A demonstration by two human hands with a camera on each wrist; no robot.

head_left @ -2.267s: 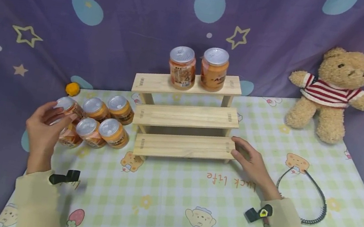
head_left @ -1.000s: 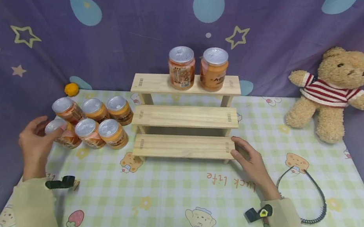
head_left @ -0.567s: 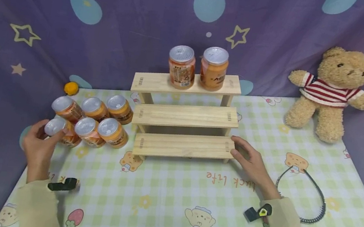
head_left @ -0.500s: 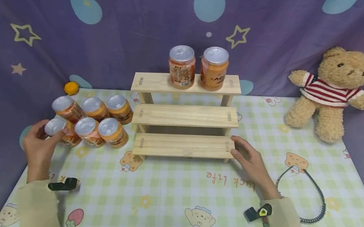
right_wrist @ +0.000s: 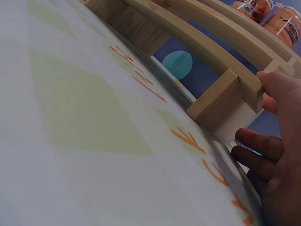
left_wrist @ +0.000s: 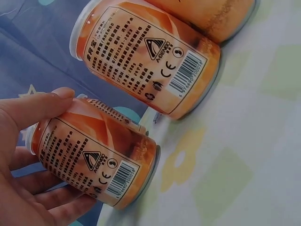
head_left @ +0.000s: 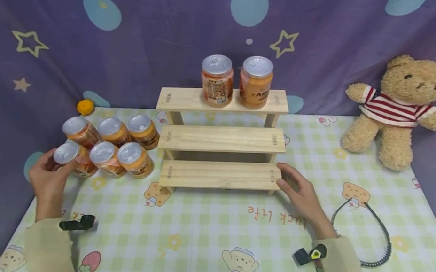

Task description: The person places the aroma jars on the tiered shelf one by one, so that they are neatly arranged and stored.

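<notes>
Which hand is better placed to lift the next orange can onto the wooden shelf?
Left: the left hand already grips an orange can. The right hand rests on the wooden stepped shelf.

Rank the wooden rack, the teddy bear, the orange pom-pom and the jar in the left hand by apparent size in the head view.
1. wooden rack
2. teddy bear
3. jar, gripped by the left hand
4. orange pom-pom
The bear sits farther back, so its true size is less sure.

L hand (head_left: 50, 174) fingers curled in a grip, R hand (head_left: 303, 196) flat, fingers extended.
</notes>
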